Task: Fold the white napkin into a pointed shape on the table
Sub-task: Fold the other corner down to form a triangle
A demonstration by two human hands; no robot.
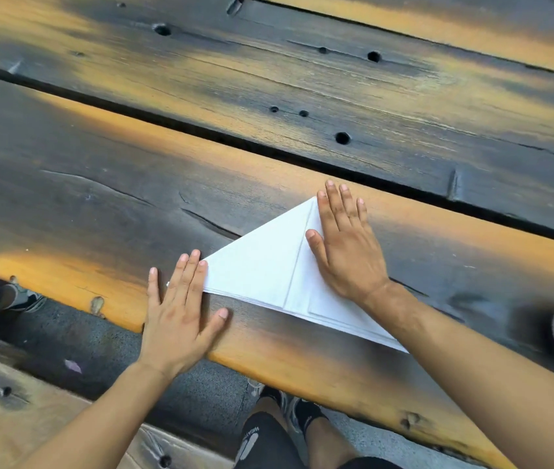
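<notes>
The left hand (177,309) is laid flat, fingers straight, its fingertips touching the left corner of the white paper napkin (262,269). The right hand (343,242) is pressed flat on the napkin's right side. The triangle-folded napkin is spread on the dark, orange-streaked wooden plank counter (99,198), near its front edge.

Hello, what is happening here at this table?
A person is folding a white paper napkin on a dark wooden plank table. It already lies flat as a triangle with a crease down it. The right hand presses flat on its right part, and the left hand rests flat at its left corner.
</notes>
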